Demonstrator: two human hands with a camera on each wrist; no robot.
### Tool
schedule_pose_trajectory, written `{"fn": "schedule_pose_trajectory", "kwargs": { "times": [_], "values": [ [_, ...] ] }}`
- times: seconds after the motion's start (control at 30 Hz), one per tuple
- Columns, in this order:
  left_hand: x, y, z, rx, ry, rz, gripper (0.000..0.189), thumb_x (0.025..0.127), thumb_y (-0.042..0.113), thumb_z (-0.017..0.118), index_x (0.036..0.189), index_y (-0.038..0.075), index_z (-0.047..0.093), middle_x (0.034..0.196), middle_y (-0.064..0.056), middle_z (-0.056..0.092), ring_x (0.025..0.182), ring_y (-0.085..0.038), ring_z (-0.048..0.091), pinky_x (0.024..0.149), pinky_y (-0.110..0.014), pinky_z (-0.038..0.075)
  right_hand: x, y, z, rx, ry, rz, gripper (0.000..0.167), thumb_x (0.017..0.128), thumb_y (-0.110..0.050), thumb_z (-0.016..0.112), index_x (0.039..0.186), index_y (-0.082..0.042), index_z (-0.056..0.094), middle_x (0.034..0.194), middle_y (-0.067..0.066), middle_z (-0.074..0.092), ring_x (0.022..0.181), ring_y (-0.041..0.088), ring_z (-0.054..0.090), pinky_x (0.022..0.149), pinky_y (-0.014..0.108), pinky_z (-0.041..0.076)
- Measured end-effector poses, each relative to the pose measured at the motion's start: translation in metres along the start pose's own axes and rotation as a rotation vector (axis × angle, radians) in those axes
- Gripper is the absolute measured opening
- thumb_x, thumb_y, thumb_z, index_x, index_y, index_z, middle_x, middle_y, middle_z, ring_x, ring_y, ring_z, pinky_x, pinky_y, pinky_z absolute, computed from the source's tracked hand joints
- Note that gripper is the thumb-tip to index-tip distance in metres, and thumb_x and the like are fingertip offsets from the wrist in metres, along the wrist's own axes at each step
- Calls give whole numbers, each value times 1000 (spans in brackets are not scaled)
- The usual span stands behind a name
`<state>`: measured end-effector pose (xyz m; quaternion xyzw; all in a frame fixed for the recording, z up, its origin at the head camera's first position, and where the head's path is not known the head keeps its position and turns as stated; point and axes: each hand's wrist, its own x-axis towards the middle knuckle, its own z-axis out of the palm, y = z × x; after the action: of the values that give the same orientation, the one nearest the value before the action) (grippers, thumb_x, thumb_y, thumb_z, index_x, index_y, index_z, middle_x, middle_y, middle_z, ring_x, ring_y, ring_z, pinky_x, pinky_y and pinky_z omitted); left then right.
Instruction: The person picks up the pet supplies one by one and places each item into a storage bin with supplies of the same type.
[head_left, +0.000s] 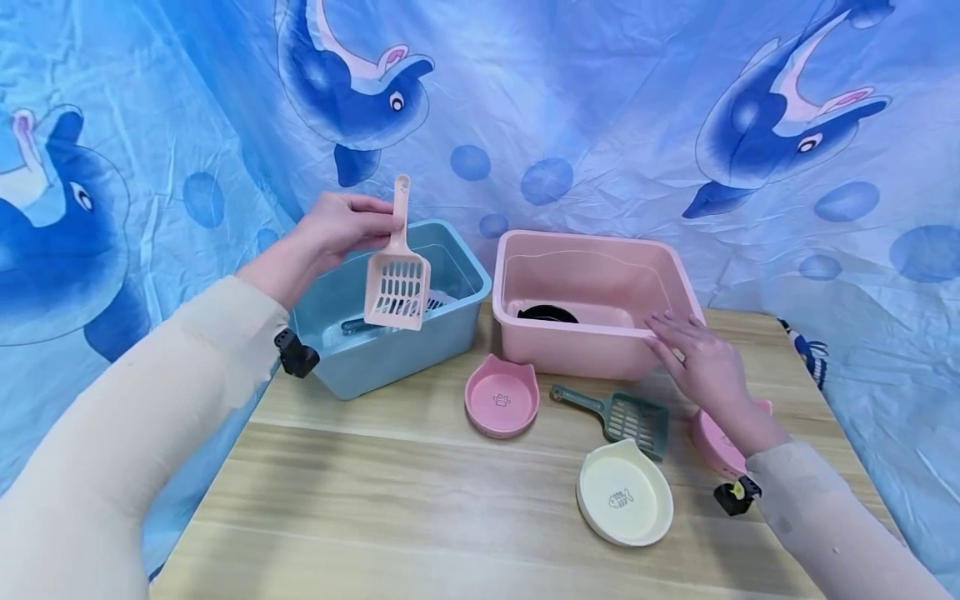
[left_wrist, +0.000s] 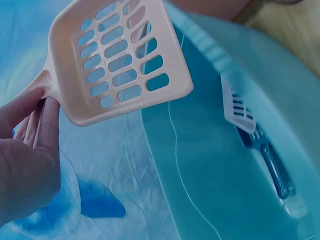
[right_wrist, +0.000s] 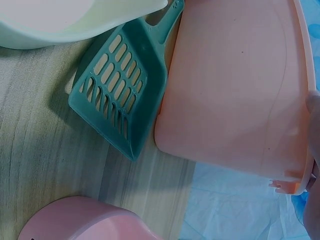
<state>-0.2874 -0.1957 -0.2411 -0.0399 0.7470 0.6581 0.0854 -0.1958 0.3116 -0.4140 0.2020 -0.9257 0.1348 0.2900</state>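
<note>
Peach scoop [head_left: 397, 252] is hanging blade down at the blue bin [head_left: 405, 358], overlapping its front edge in the head view, the grip of the left hand [head_left: 337, 227] pinching its handle; the right hand [head_left: 701, 358] is touching the rim of the pink bin [head_left: 577, 354], whether clamped I cannot tell, and open table [head_left: 405, 492] is stretching left of the cream bowl [head_left: 628, 500]

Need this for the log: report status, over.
Left grip holds pale pink scoop beside blue tub. Right grip rests on pink tub's rim. Possible obstruction: white slotted piece, dark handle inside blue tub.
</note>
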Motion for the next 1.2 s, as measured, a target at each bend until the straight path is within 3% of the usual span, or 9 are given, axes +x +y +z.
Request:
{"fn": "schedule_pose_trajectory", "kwargs": {
  "times": [0.23,0.43,0.53,0.63,0.8,0.9,1.03,1.2],
  "values": [
    [19,-15,-22,-31,5,-2,36,96,7,80,132,5,73,93,3,80,85,-11,79,86,-27,64,0,-2,3,9,18,-37,43,91,-16,83,133,-6,75,130,17,74,120,42,71,101,66,55],
    [34,-42,-40,-36,-1,-9,16,98,8,79,113,13,79,91,4,81,85,-11,80,87,-27,64,0,-3,5,17,12,-32,43,92,-16,83,133,-7,75,131,17,74,120,40,72,105,65,53],
    [42,-54,-46,-19,-3,-10,28,99,10,77,126,7,75,91,5,81,85,-10,79,88,-27,64,1,-4,5,19,15,-33,42,92,-16,83,132,-6,76,130,17,74,119,40,72,106,65,53],
    [48,-66,-52,6,29,-8,37,100,11,77,135,3,69,88,6,80,83,-7,79,86,-25,64,1,-4,5,22,18,-41,43,91,-15,83,132,-5,76,130,17,75,119,40,72,106,64,53],
    [52,-80,-62,13,88,-25,30,99,8,77,128,4,71,82,8,76,77,-7,78,82,-23,64,2,-4,5,26,8,-45,44,91,-15,84,133,-6,75,130,18,74,119,41,72,106,65,53],
    [52,-83,-64,19,65,-43,44,100,9,76,142,2,65,84,10,77,80,-6,79,92,-28,63,2,-4,4,25,8,-39,44,91,-15,83,133,-5,75,130,18,74,119,41,72,107,65,52],
    [51,-81,-63,91,32,-60,62,103,21,74,156,0,51,90,16,78,84,-1,77,112,-40,52,1,-3,2,17,8,-30,43,92,-15,82,133,-5,75,130,19,74,119,42,72,107,65,52],
    [48,-77,-61,204,11,-86,69,101,33,76,158,6,51,123,5,78,87,3,74,122,-43,43,0,-1,0,8,5,-15,43,92,-15,82,134,-6,75,130,19,74,119,42,72,108,65,51]
  ]
}}
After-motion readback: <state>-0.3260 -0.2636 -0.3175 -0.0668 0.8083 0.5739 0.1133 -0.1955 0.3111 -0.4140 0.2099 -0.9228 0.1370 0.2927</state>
